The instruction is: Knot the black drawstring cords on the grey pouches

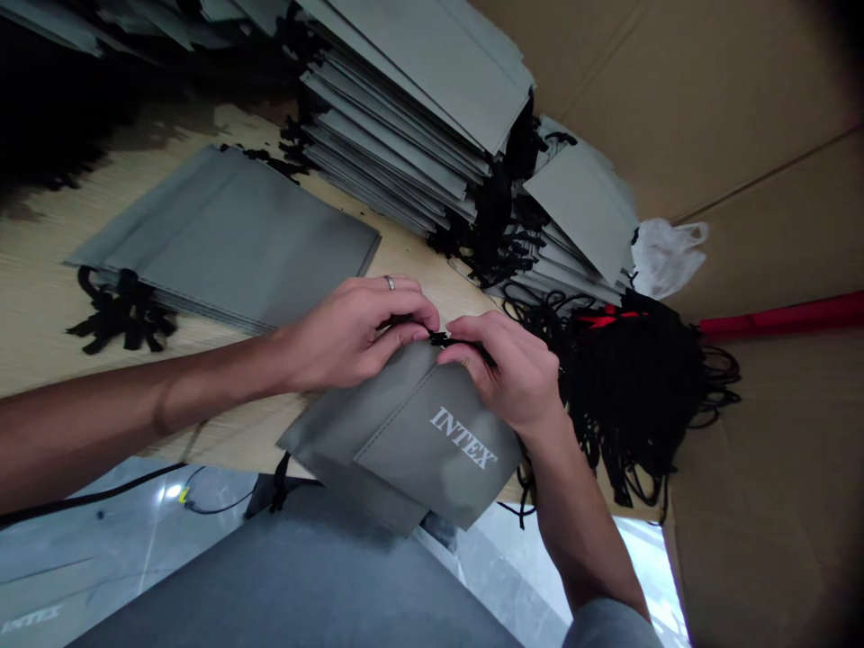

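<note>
A grey fabric pouch (pixel 398 432) with a white INTEX print and a stitched seam hangs tilted over the table's front edge. At its upper edge a short black cord (pixel 438 339) shows between my fingertips. My left hand (pixel 368 328), with a ring on one finger, pinches the cord from the left. Close beside it, my right hand (pixel 509 364) pinches the cord from the right, thumb and fingers closed. The fingers partly hide the cord, so I cannot tell whether it is knotted.
On the wooden table (pixel 40 337), a flat stack of grey pouches (pixel 229 229) lies to the left. Taller pouch stacks (pixel 405 135) with black cord ends stand behind. At right are a heap of black cords (pixel 627 387), a white plastic bag (pixel 668 256) and a cardboard wall (pixel 762 468).
</note>
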The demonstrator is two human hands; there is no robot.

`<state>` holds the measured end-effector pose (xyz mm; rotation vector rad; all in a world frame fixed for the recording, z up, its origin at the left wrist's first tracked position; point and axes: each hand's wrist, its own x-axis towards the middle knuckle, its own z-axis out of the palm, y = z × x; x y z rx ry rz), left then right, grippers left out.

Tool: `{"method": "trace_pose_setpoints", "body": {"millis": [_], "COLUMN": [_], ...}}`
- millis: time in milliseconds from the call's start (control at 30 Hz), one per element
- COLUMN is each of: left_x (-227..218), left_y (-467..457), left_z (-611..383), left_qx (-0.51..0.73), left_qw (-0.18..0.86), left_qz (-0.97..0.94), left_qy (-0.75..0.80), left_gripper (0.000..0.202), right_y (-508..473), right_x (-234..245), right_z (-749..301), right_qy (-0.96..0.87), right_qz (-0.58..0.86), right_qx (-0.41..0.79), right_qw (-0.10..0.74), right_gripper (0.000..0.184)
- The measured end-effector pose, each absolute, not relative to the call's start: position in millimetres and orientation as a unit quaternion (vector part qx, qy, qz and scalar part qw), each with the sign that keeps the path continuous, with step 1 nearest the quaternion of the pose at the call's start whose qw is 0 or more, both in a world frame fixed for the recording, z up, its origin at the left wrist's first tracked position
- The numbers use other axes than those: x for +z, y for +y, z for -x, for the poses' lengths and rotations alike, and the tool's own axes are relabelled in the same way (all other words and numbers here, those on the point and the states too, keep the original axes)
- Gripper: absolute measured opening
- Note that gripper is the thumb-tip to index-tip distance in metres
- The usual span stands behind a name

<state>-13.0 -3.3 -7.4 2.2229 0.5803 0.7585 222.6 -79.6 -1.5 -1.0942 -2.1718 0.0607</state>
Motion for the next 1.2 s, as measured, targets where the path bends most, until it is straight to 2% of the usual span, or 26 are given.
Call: {"method": "trace_pose_setpoints", "body": {"millis": [400, 767, 900, 1000, 1200], "left_x": [-8, -9, -10, -9, -9], "left_y": [-4, -3, 0, 5, 5], "left_z": [13, 12, 12, 11, 7], "left_qx": [0.294, 0.303, 0.309, 0.358, 0.398], "left_qw": [0.355, 0.353, 0.417, 0.482, 0.524], "left_qz": [-0.860, -0.859, -0.815, -0.742, -0.685], "left_qy": [0.220, 0.214, 0.257, 0.298, 0.314], "left_gripper": [0.020, 0.018, 0.014, 0.013, 0.015], "right_y": [-77, -76, -77, -78, -80], "right_x": [-6, -6, -2, 1, 1], "right_z": [-224, -224, -223, -222, -218], "right_qy": [-0.846, -0.848, -0.838, -0.824, -0.802], "right_qz": [0.394, 0.392, 0.417, 0.458, 0.491], "right_qx": [0.043, 0.048, 0.060, 0.083, 0.125], "right_qw": [0.355, 0.353, 0.346, 0.323, 0.317], "right_gripper": [0.018, 0.011, 0.009, 0.012, 0.017]}}
